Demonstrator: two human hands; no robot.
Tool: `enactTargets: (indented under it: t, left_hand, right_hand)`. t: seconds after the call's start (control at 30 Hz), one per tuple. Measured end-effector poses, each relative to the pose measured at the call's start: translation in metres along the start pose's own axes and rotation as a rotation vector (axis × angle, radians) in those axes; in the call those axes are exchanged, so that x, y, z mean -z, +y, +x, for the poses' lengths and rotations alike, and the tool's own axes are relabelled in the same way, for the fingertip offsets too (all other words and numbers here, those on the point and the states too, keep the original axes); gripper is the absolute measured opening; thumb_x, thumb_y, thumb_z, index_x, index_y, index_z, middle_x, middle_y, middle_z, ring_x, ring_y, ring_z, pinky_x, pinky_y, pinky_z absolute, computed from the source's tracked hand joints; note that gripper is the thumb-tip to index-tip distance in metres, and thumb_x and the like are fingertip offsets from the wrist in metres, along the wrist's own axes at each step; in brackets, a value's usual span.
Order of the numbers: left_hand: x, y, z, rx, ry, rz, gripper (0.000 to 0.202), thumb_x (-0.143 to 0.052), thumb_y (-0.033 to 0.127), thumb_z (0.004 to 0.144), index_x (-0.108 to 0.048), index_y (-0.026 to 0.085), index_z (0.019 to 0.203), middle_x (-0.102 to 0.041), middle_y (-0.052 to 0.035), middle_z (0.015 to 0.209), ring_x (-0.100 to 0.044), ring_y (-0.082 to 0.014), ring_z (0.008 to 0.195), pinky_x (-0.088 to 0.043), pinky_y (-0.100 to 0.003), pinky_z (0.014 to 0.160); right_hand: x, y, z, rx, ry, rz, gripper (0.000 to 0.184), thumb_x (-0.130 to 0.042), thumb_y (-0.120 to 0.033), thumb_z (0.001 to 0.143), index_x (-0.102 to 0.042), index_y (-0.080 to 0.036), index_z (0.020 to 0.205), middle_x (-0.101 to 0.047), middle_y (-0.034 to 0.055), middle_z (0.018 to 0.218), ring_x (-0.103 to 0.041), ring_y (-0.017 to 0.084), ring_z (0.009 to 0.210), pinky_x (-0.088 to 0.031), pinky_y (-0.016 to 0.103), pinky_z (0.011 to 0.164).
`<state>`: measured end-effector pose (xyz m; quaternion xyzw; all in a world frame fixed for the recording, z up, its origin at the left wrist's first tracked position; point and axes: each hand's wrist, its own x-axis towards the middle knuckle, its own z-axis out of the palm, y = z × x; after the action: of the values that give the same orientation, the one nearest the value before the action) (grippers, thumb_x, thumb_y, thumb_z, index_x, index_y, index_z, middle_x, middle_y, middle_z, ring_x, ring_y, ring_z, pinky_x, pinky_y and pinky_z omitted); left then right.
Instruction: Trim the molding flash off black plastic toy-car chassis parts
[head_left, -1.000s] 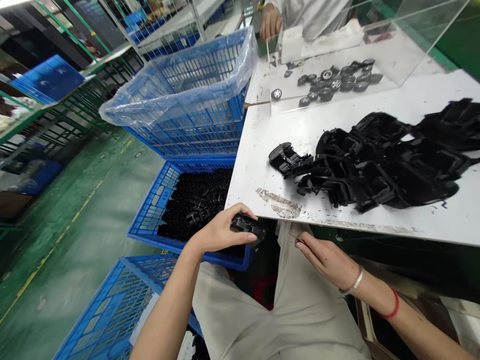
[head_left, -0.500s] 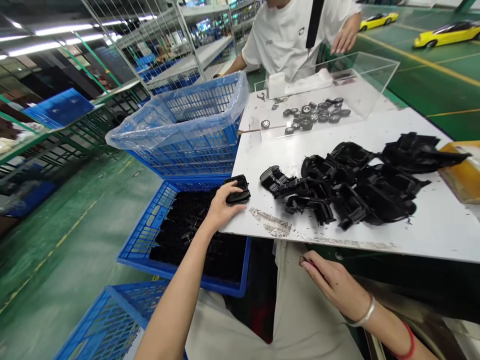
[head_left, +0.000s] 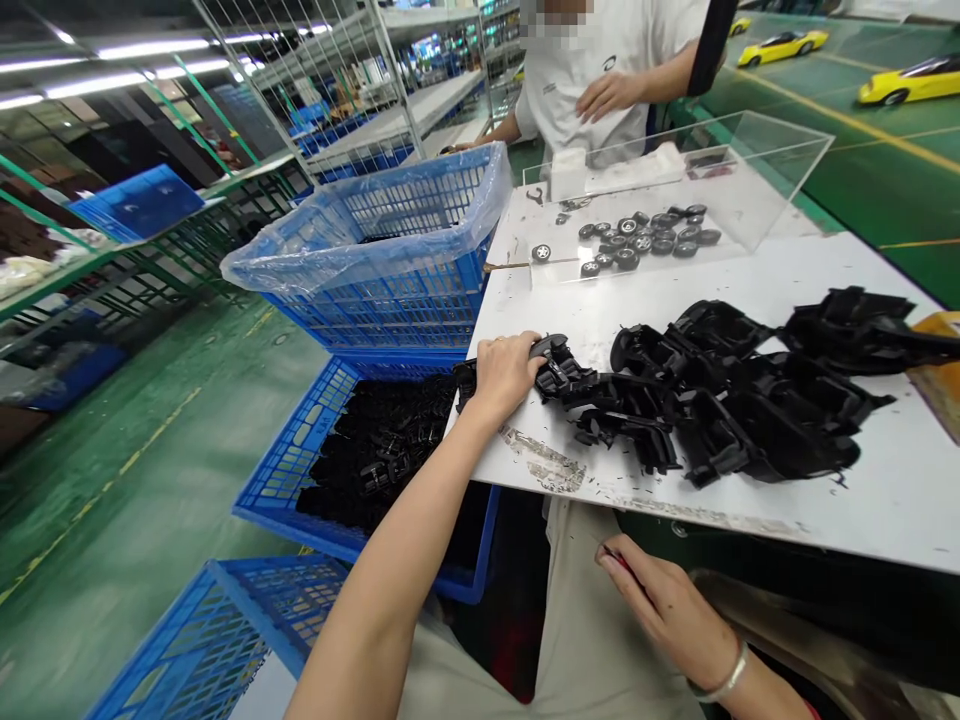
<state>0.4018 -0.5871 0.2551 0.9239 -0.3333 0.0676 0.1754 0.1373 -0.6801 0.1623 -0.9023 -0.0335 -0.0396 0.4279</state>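
Observation:
My left hand (head_left: 508,375) reaches over the near left corner of the white table, thumb and fingers closed on the end of a black moulded plastic part (head_left: 559,372). This part lies at the left end of a heap of similar black parts (head_left: 750,390). Another black part (head_left: 466,383) sits at the table's left edge, partly covered by my left hand. Below the table edge, over my lap, my right hand (head_left: 667,605) is closed around a small red item (head_left: 624,566); its kind is mostly hidden in the fingers.
A blue crate (head_left: 300,450) full of black parts stands left of the table, beside a plastic-lined blue crate (head_left: 375,300). Small wheels (head_left: 643,243) lie near a clear acrylic box (head_left: 780,170). Across the table stands a person in a white shirt (head_left: 637,55).
My left hand has let go of the black part at the table's edge and moved right to the heap, closing on another part. My right hand stays closed over my lap.

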Motion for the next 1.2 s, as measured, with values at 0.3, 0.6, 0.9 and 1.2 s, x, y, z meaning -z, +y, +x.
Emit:
enactTargets:
  t: [0.3, 0.6, 0.9, 1.2]
  left_hand:
    - [0.054, -0.024, -0.079, 0.013, 0.519, -0.175, 0.039, -0.059, 0.021, 0.084, -0.054, 0.016, 0.123, -0.050, -0.0083, 0.104, -0.051, -0.0204, 0.101, -0.044, -0.033, 0.089]
    - [0.032, -0.014, -0.202, 0.116, 0.114, -0.662, 0.033, -0.058, 0.027, 0.086, -0.061, 0.025, 0.118, -0.049, -0.0066, 0.104, -0.054, -0.0181, 0.098, -0.048, -0.032, 0.087]
    - [0.011, 0.001, -0.206, 0.342, -0.086, -1.045, 0.048, -0.073, 0.037, 0.072, -0.056, 0.022, 0.115, -0.063, -0.0052, 0.101, -0.061, -0.0201, 0.097, -0.051, -0.033, 0.088]
    - [0.002, -0.003, -0.187, 0.228, -0.044, -0.924, 0.042, -0.081, 0.038, 0.063, -0.065, 0.018, 0.097, -0.071, -0.0048, 0.092, -0.066, -0.0197, 0.088, -0.053, -0.033, 0.084]
  right_hand:
    - [-0.001, -0.012, 0.006, 0.068, 0.044, 0.007, 0.018, -0.033, -0.029, 0.098, -0.046, -0.026, 0.087, -0.048, -0.0052, 0.059, -0.048, 0.013, 0.047, -0.037, 0.025, 0.048]
    - [-0.002, -0.045, 0.036, 0.060, 0.272, 0.120, 0.032, -0.053, -0.044, 0.089, -0.049, -0.022, 0.111, -0.068, 0.0082, 0.095, -0.065, 0.019, 0.078, -0.052, 0.032, 0.072]
    - [-0.029, -0.041, 0.034, -0.078, 0.202, 0.127, 0.018, -0.049, -0.038, 0.090, -0.055, -0.021, 0.088, -0.065, 0.0014, 0.075, -0.058, 0.013, 0.062, -0.047, 0.025, 0.060]
    - [0.003, -0.034, 0.035, 0.035, 0.081, 0.042, 0.022, -0.030, -0.035, 0.098, -0.046, -0.023, 0.089, -0.058, -0.0001, 0.069, -0.054, 0.013, 0.056, -0.043, 0.025, 0.055]
